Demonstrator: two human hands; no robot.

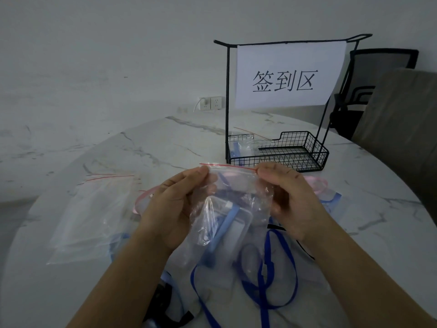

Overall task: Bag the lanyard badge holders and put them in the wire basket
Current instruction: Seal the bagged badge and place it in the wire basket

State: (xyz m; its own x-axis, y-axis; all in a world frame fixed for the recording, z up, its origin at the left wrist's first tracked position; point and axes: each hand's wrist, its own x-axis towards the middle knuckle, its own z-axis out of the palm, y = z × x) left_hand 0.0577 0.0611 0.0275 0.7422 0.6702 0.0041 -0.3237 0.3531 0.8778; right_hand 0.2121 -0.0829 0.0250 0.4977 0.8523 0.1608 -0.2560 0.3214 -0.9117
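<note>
I hold a clear zip bag (pixel 233 185) with a red seal line up above the table. My left hand (pixel 175 204) pinches its top left corner and my right hand (pixel 286 192) pinches the top right end of the seal. Inside the bag lies a badge holder with a light blue lanyard (pixel 227 223). The black wire basket (pixel 293 157) stands just beyond my hands; a bagged badge holder (pixel 238 147) lies in its left part. Loose badge holders with dark blue lanyards (pixel 267 280) lie on the table under my wrists.
A stack of empty zip bags (pixel 94 214) lies at the left on the round marble table (pixel 146 147). A white paper sign (pixel 288 74) hangs on the basket's tall frame. Pink lanyards (pixel 316 183) lie to the right. Chairs (pixel 378 91) stand behind at the right.
</note>
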